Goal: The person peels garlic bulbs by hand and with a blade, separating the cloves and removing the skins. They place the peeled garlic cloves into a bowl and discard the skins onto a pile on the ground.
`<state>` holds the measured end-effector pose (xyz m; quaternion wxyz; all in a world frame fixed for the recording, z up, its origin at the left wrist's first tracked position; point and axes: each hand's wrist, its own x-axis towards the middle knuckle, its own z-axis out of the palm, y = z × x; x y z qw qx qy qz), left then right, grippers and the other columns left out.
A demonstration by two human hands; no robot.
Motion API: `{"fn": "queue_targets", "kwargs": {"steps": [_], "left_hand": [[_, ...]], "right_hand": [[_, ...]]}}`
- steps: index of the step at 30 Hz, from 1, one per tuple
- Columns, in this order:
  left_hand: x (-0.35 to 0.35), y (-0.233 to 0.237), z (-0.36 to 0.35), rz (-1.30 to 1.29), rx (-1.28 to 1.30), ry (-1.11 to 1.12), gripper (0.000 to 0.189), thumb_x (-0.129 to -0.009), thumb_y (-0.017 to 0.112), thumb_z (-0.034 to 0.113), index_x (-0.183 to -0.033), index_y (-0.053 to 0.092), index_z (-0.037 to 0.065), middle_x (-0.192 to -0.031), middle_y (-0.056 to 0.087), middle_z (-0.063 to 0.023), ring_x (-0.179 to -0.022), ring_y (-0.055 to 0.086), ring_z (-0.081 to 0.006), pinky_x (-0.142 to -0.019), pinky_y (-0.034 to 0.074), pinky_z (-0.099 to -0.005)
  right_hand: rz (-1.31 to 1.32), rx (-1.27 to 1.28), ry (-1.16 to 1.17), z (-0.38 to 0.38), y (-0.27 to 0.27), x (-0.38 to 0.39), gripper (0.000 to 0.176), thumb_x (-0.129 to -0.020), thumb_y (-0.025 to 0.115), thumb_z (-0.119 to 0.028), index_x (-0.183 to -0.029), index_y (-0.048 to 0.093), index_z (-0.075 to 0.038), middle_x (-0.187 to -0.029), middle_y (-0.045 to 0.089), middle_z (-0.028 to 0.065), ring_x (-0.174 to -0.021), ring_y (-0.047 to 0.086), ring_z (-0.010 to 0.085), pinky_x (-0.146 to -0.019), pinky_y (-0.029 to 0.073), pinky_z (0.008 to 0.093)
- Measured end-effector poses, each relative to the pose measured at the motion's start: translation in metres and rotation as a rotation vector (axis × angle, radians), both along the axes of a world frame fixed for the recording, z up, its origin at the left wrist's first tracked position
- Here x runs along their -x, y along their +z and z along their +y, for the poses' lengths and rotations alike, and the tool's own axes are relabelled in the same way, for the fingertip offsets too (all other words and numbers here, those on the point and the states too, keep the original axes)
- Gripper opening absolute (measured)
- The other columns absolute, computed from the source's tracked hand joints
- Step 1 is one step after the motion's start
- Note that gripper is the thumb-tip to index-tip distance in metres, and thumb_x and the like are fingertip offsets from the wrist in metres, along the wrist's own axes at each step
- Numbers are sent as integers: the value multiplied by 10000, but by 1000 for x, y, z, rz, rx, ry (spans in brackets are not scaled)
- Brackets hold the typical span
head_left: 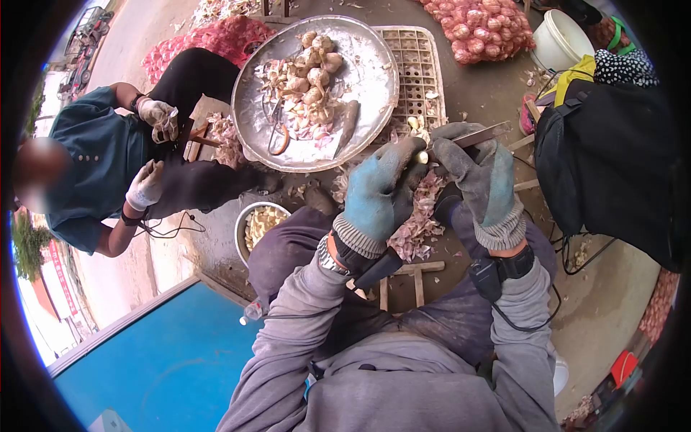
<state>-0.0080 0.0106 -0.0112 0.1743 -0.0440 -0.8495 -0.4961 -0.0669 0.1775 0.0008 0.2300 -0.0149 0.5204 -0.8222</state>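
The blue-gloved left hand (378,191) pinches a small pale garlic clove (423,156) above the lap. The grey-gloved right hand (481,180) grips a thin metal knife (481,135) just beside it. The words on the red sign (61,277) are too small to read.

**Gloved hands at the garlic**

The left hand (378,189), in a blue glove, pinches a garlic clove (423,156). The right hand (481,180), gloved grey, grips a knife (479,135) just beside it. Beyond them, garlic bulbs (314,68) are heaped toward the far edge of a round metal tray (367,65). Peels (421,225) litter the ground below. A co-worker's white-gloved hand (146,185) shows at left.
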Motion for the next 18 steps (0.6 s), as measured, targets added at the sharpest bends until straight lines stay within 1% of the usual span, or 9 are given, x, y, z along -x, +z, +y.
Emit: {"fn": "queue_targets", "kwargs": {"steps": [2, 4, 7, 8, 10, 11, 13, 14, 18], "left_hand": [[0, -4, 1, 80, 2, -19, 307, -905, 736, 48, -1206, 680, 24, -944, 736, -124, -763, 707, -231, -681, 536, -314], [-4, -3, 3, -302, -446, -32, 288, -953, 696, 72, -1235, 679, 20, -890, 704, -44, -646, 611, -106, -589, 474, -252], [-2, 11, 3, -453, -624, -19, 286, -990, 649, 98, -1264, 673, 19, -868, 658, 2, -604, 507, -26, -534, 398, -206], [-3, 18, 1, -567, -780, 3, 297, -1007, 611, 141, -1269, 669, 12, -843, 654, -4, -555, 499, -43, -506, 383, -211], [-2, 15, -7, -560, -790, 8, 288, -1012, 606, 147, -1266, 672, 27, -863, 681, -16, -551, 497, -33, -497, 374, -198], [-1, 12, -10, -554, -809, 17, 280, -1017, 600, 154, -1262, 675, 42, -883, 708, -28, -547, 494, -23, -487, 365, -184], [5, 10, -13, -495, -803, 10, 332, -1034, 561, 201, -1287, 637, 0, -871, 702, -44, -506, 482, -45, -456, 355, -198], [7, 10, -16, -523, -888, -21, 351, -1041, 536, 204, -1297, 615, -22, -880, 705, -58, -489, 469, -48, -447, 343, -197], [6, 1, -22, -511, -1079, -114, 387, -1057, 501, 231, -1307, 577, -54, -904, 709, -95, -451, 443, -55, -421, 311, -199]], "right_hand": [[7, -8, -12, 2, -2, 1, 174, -959, 659, -34, -1101, 672, 66, -958, 691, 98, -891, 679, 156, -802, 561, 259], [-26, -89, 21, 4, 3, 3, 176, -956, 658, -29, -1102, 672, 67, -955, 692, 102, -882, 687, 161, -787, 571, 256], [-13, -207, 41, 10, 2, 8, 191, -950, 681, -50, -1108, 676, 56, -965, 693, 96, -856, 693, 168, -751, 583, 252], [-10, -200, 38, 11, 2, 8, 191, -950, 681, -50, -1108, 676, 56, -965, 693, 96, -856, 693, 168, -751, 583, 252], [-315, -12, 151, 13, 5, 8, 198, -937, 726, -87, -1091, 696, 32, -921, 696, 69, -817, 672, 129, -677, 557, 237], [-314, -6, 149, 15, 5, 6, 198, -937, 726, -87, -1091, 696, 32, -921, 696, 69, -817, 672, 129, -677, 557, 237], [140, -499, 549, 19, 4, -1, 219, -921, 764, -121, -1076, 709, 23, -870, 688, 34, -793, 629, 88, -656, 519, 230], [48, -450, 602, 20, -2, -3, 220, -913, 779, -133, -1061, 717, 18, -842, 678, 9, -776, 588, 68, -674, 499, 244], [-49, -441, 485, 14, 18, -6, 222, -905, 792, -141, -1036, 712, 18, -864, 682, 1, -778, 589, 70, -671, 501, 252]]}}
